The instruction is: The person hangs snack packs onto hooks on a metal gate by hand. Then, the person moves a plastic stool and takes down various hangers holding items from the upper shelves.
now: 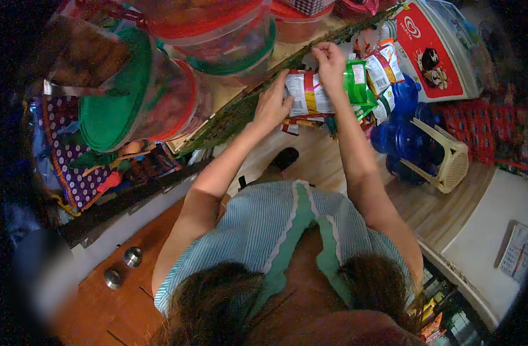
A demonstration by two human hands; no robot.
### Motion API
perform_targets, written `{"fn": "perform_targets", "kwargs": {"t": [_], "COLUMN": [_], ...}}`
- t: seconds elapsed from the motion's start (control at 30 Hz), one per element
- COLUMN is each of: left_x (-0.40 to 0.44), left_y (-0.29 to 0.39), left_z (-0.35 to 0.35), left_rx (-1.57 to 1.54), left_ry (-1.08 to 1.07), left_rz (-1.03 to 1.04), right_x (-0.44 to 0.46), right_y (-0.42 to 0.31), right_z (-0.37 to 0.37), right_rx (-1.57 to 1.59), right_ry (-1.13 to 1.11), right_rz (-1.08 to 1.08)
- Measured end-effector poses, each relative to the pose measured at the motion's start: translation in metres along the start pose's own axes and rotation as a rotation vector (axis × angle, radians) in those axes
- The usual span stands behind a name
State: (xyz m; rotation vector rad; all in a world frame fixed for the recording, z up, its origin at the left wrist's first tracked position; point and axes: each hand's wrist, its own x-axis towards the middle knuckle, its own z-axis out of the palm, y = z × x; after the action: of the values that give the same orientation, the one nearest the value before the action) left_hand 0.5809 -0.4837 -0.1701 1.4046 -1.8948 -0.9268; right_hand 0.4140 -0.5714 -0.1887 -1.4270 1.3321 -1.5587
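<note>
At the wooden shelf's (228,95) person-facing edge, the left hand (274,104) grips the striped snack packet (301,92) by its end, apparently steadying it; the right hand (331,60) bunches its fingertips above, their hold impossible to tell.

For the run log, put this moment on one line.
left hand: at left end of white-and-yellow packet | right hand: at its right end, grip unclear | green packet: right of right hand
</note>
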Motion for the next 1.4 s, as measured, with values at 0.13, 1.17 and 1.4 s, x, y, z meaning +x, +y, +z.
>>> {"fn": "perform_targets", "kwargs": {"t": [0.13, 1.17, 1.4], "left_x": [-0.008, -0.185, -0.266], "left_y": [-0.010, 0.247, 0.375], "left_z": [-0.001, 0.275, 0.332], "left_rx": [0.009, -0.333, -0.435], "left_ry": [-0.026, -1.637, -1.740], "left_rz": [0.033, 0.709, 1.130], "right_x": [-0.045, -0.415, -0.482], "right_y": [-0.014, -0.204, -0.314], "right_z": [-0.006, -0.301, -0.380], "right_rx": [-0.072, -0.654, -1.060], "right_ry": [-0.024, 0.906, 1.091], "right_rz": [0.027, 0.393, 0.140]}}
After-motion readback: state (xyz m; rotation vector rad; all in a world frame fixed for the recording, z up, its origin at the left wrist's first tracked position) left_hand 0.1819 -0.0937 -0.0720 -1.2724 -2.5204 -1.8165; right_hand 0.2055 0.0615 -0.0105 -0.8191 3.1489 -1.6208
